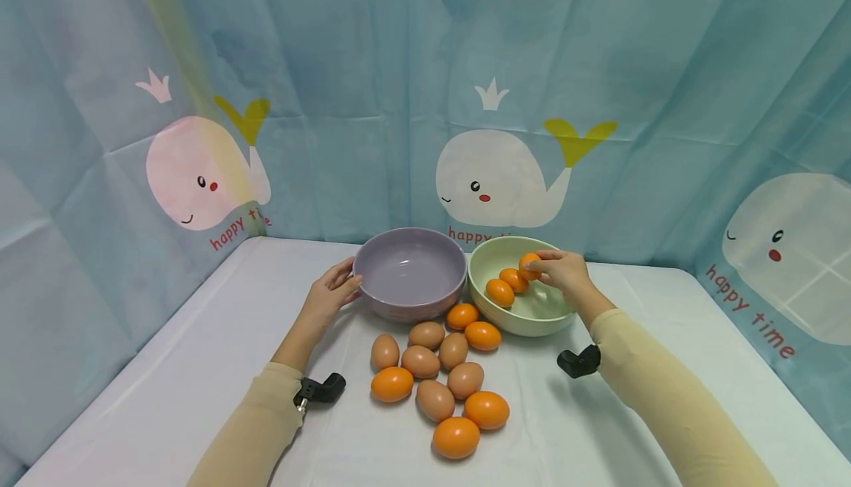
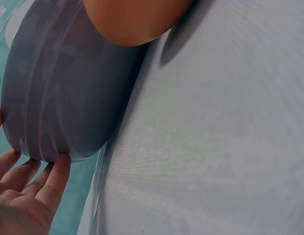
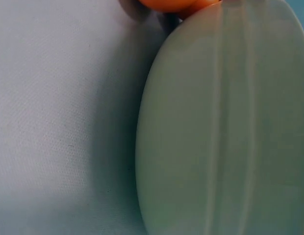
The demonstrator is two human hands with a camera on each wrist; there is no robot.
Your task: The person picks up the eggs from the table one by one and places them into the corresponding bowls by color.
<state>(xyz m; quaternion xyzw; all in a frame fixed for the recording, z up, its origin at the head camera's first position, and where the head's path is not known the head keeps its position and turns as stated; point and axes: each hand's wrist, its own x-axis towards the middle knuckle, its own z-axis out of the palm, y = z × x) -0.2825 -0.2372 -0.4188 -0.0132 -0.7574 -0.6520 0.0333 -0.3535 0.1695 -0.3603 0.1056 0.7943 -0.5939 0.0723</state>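
My left hand (image 1: 327, 298) is at the left side of a purple bowl (image 1: 410, 310), its fingertips touching the outer wall and its thumb at the rim. In the left wrist view its fingers (image 2: 56, 178) are fairly straight against the ridged bowl wall. Over the pale green bowl (image 1: 532, 326), my right hand (image 1: 565, 269) pinches a glossy orange egg (image 1: 529, 266) between thumb and fingers. Two more orange eggs (image 1: 500, 293) lie inside that bowl. The green bowl's outer wall (image 3: 191, 137) fills much of the right wrist view, where the right hand is hidden.
Several brown eggs (image 1: 421, 362) and several orange eggs (image 1: 487, 410) lie loose on the white tablecloth (image 1: 565, 435) in front of the bowls. Behind the table hangs a blue curtain (image 1: 372, 162) with whale prints. Black wrist mounts (image 1: 580, 361) stick out from both sleeves.
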